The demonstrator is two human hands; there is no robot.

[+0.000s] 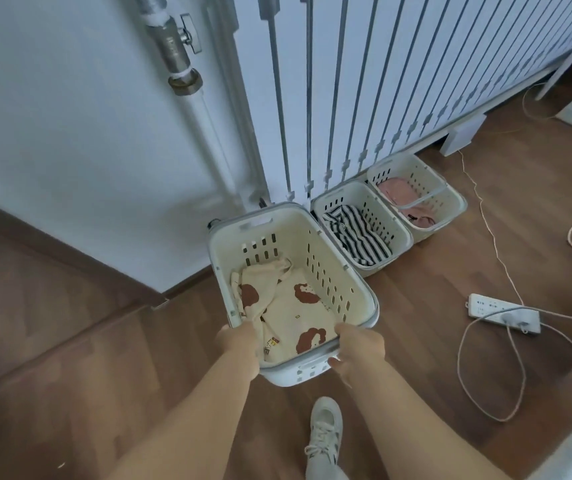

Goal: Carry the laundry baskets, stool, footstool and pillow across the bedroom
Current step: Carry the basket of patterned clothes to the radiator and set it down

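Observation:
A large cream laundry basket point(326, 271) with a grey rim holds a cream cloth printed with brown shapes. My left hand point(239, 341) grips its near rim at the left corner and my right hand point(360, 348) grips the near rim on the right. Behind it on the floor stand two smaller cream baskets: one point(391, 223) with striped black-and-white cloth, one point(450, 199) with pink cloth and a raised handle. The stool, footstool and pillow are out of view.
A white slatted radiator cover point(398, 81) and pipes with a valve point(177, 53) stand against the wall behind the baskets. A white power strip point(485, 308) and looping cables point(492, 379) lie on the wooden floor to the right. My shoe point(324, 434) is below.

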